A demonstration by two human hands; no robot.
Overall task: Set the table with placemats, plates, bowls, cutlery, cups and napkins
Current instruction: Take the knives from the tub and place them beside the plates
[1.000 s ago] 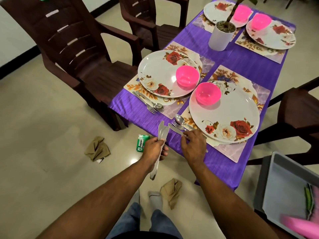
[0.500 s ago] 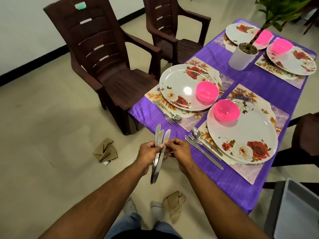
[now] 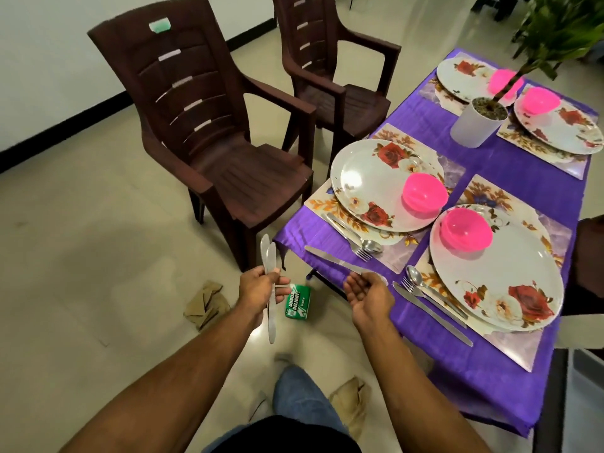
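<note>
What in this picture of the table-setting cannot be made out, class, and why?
- Far plate, head view: pink bowl partly behind plant stem.
- Knives in left hand: count unclear, they overlap.
- Right-side chair: cut by frame edge.
- Green packet: small print unreadable.

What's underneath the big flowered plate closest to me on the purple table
A floral placemat lies under the nearest plate, its edges showing around the rim. The plate covers its middle. A pink bowl sits on top.
</note>
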